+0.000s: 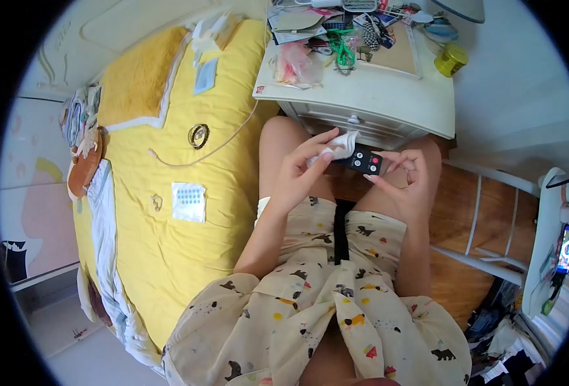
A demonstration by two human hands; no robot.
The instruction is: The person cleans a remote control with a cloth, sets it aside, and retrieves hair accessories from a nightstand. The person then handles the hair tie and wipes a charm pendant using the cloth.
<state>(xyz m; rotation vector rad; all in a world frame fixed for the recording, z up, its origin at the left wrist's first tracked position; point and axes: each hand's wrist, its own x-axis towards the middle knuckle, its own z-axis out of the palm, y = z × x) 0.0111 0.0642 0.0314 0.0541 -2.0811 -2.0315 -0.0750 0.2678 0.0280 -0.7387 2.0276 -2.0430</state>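
Observation:
Above my lap, a small black remote control [365, 162] with white buttons and a red one lies between my two hands. My right hand [405, 175] pinches the remote's end with thumb and fingers. In my left hand [305, 166] is a folded white tissue [344, 145], gripped between thumb and fingers. The tissue lies against the remote's left part and covers it, so that end is hidden.
A white nightstand [368, 96] with a drawer, cluttered on top, stands ahead of my knees. On the yellow bed [223, 174] at left lie a cable [188, 165], a dark round band [198, 136] and a blue-dotted packet [188, 202]. A lit phone [567, 249] is at right.

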